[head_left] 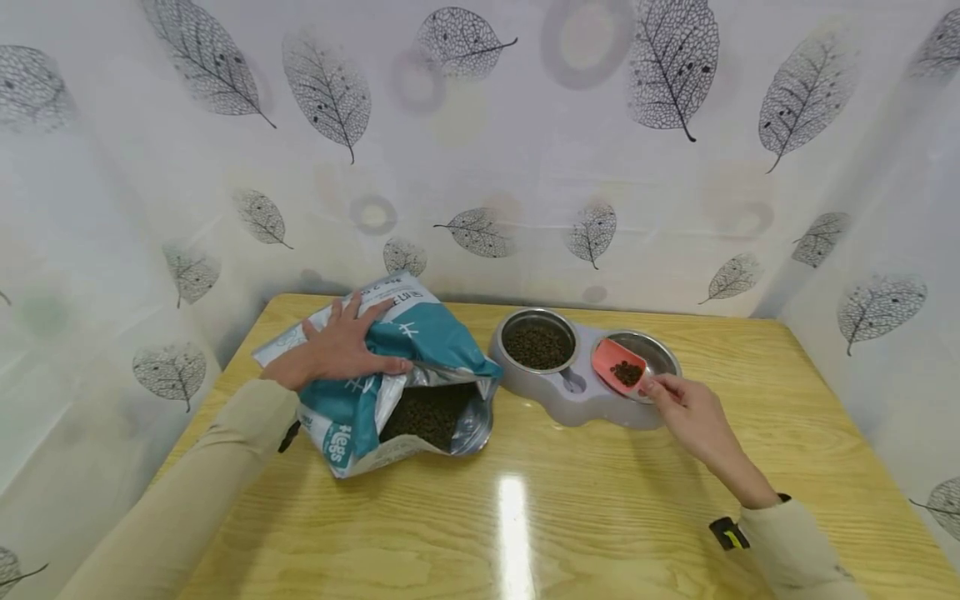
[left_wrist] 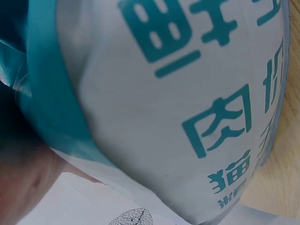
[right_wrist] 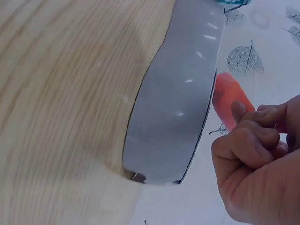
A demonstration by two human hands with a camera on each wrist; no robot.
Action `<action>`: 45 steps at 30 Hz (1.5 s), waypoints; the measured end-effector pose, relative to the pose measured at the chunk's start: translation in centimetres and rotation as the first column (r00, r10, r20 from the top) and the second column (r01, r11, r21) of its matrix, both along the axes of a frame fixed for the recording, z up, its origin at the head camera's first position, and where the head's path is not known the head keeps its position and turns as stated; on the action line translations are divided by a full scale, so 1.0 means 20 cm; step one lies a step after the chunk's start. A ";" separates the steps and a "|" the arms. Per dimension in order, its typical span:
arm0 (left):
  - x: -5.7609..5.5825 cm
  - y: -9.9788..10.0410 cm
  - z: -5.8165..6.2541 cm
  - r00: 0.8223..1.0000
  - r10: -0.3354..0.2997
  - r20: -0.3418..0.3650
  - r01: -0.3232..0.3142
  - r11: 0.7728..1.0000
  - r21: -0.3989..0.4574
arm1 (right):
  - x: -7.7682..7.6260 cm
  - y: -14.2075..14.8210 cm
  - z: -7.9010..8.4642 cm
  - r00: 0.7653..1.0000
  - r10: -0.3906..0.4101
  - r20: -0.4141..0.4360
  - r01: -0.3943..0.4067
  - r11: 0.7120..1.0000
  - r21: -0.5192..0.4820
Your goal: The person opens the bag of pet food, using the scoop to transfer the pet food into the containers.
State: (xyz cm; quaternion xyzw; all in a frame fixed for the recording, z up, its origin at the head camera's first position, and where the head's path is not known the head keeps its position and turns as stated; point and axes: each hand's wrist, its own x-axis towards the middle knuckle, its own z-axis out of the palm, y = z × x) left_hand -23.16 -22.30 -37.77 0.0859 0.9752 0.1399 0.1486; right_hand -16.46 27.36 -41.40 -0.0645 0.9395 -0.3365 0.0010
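Observation:
My left hand [head_left: 335, 348] lies with spread fingers on top of a teal and white pet food bag [head_left: 438, 337]. The bag lies on its side, its mouth facing the front with brown kibble [head_left: 426, 415] inside. In the left wrist view the printed bag [left_wrist: 140, 108] fills most of the picture. Between thumb and fingers, my right hand [head_left: 692, 414] pinches the handle of a red scoop [head_left: 606, 357]. Some kibble sits in the scoop, which is over the right steel bowl [head_left: 658, 354]. The right wrist view shows the scoop [right_wrist: 229, 96] partly behind the bowl stand.
A grey double bowl stand [head_left: 600, 408] is at the back of the wooden table [head_left: 420, 533]. Its left steel bowl [head_left: 537, 312] contains kibble. Behind the table hangs a leaf-patterned curtain [head_left: 525, 158].

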 end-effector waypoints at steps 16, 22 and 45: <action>0.00 0.00 0.00 1.000 -0.005 -0.003 0.005 1.000 -0.002 | 0.00 0.12 -0.11 0.913 0.000 -0.409 0.088 0.977 0.196; 0.00 0.00 0.00 1.000 -0.005 -0.003 0.005 1.000 -0.004 | 0.00 0.12 -0.12 0.877 0.005 -0.480 0.136 0.956 0.259; 0.00 0.00 0.01 1.000 0.000 0.004 0.000 1.000 -0.006 | 0.03 0.04 -0.08 0.964 -0.102 -0.247 0.110 0.994 0.020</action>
